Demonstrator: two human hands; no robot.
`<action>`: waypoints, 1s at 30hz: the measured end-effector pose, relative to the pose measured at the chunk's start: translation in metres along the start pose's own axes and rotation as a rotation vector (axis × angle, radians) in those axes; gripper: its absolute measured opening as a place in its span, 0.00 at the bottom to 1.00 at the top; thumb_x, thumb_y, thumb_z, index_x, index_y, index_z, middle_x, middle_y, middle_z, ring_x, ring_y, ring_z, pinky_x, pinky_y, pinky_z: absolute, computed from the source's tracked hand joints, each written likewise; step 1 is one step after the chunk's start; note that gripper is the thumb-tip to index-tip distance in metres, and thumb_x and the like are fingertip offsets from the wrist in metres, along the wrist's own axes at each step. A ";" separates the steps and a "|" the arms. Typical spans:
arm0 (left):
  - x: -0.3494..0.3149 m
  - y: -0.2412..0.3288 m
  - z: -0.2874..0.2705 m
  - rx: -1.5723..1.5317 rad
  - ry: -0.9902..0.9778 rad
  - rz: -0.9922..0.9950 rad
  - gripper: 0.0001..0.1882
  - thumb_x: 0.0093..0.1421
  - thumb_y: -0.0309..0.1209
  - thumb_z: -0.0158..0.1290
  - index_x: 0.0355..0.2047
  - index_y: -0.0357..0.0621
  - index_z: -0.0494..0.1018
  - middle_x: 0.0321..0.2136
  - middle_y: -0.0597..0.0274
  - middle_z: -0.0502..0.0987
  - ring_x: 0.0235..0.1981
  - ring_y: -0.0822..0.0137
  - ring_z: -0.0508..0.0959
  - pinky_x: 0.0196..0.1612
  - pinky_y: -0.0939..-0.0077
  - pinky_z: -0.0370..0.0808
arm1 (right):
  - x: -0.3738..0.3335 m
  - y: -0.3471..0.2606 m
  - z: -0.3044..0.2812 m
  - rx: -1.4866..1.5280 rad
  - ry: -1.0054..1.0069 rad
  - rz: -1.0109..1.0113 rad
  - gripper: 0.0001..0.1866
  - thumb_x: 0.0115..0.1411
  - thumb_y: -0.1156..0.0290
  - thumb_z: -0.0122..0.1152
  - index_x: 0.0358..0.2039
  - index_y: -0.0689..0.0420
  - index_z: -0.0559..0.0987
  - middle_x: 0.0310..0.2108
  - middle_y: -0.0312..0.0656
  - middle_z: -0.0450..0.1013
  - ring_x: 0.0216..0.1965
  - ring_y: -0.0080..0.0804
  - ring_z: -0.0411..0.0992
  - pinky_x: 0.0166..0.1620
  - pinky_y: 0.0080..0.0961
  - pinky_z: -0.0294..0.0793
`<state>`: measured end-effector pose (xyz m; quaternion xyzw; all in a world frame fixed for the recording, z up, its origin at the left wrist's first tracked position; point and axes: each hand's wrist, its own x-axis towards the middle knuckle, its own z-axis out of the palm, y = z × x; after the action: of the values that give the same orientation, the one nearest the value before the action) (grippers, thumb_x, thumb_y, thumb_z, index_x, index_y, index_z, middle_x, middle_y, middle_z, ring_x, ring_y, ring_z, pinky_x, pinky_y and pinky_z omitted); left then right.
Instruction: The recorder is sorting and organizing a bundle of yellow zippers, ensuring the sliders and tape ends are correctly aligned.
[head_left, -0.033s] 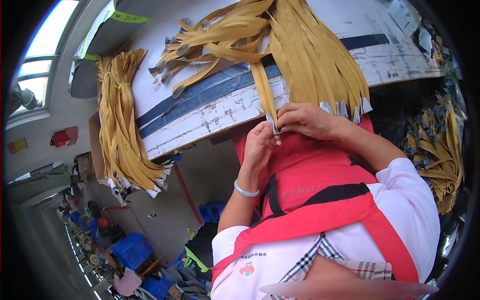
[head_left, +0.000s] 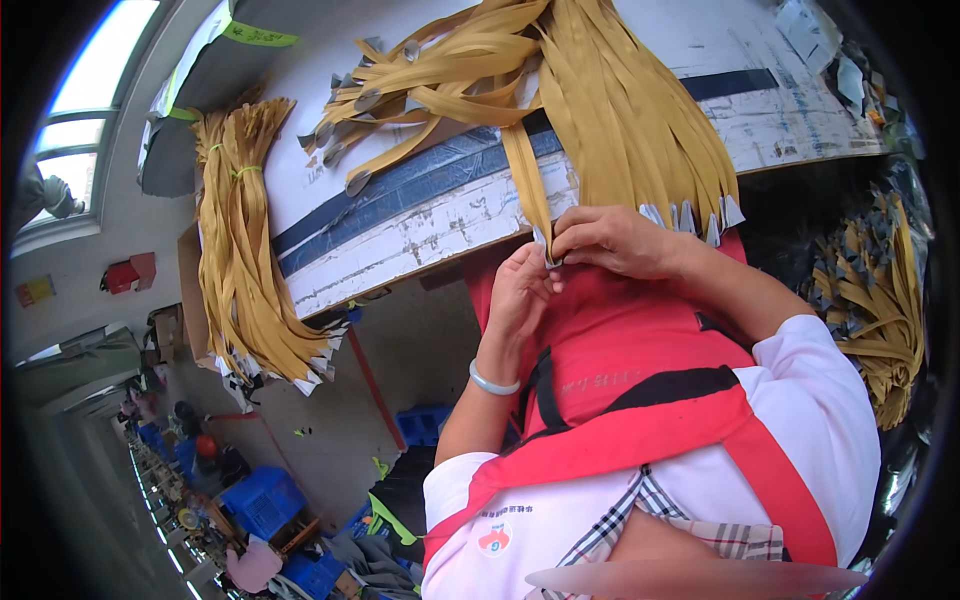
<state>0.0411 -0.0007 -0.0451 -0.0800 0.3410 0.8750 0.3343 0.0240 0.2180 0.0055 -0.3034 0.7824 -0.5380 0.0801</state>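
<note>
At the table's front edge, my left hand (head_left: 524,287) and my right hand (head_left: 612,241) meet at the tipped end of one mustard-yellow zipper (head_left: 525,180). Fingers of both hands are pinched on its pale grey end, and the rest of the strip runs up over the table. Just above my right hand hangs a thick bundle of yellow zippers (head_left: 630,120) with white-grey tips, draped over the edge. Farther back on the left lies a looser pile of zippers (head_left: 470,60) with rounded grey ends. A slider cannot be made out between my fingers.
A tied bundle of yellow zippers (head_left: 240,230) hangs over the table's left end. More zippers (head_left: 870,290) are heaped in dark plastic at the right. The worn white table (head_left: 430,235) carries dark tape strips. Blue crates (head_left: 262,500) stand on the floor at lower left.
</note>
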 end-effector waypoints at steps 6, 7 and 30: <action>-0.002 -0.002 0.036 0.208 0.229 0.056 0.12 0.68 0.26 0.51 0.50 0.38 0.72 0.39 0.63 0.77 0.37 0.73 0.78 0.39 0.78 0.78 | 0.000 0.001 0.006 0.033 0.055 -0.025 0.03 0.61 0.76 0.62 0.36 0.59 0.76 0.39 0.40 0.71 0.36 0.36 0.74 0.40 0.28 0.74; 0.000 0.001 0.039 0.473 0.164 0.384 0.12 0.67 0.24 0.51 0.50 0.37 0.73 0.42 0.62 0.75 0.40 0.72 0.76 0.42 0.79 0.76 | 0.001 0.002 0.007 0.172 0.115 -0.023 0.04 0.63 0.74 0.61 0.35 0.58 0.76 0.36 0.38 0.71 0.34 0.32 0.73 0.38 0.25 0.74; 0.023 0.023 0.048 0.951 0.162 0.806 0.05 0.60 0.15 0.56 0.33 0.34 0.71 0.28 0.62 0.75 0.30 0.74 0.79 0.34 0.82 0.77 | 0.036 -0.012 -0.011 -0.004 0.200 0.225 0.08 0.59 0.74 0.66 0.32 0.60 0.73 0.28 0.35 0.75 0.29 0.20 0.74 0.31 0.18 0.72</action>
<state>0.0132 0.0301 -0.0053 0.1464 0.7205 0.6760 -0.0497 -0.0053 0.2039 0.0276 -0.1591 0.8165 -0.5516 0.0611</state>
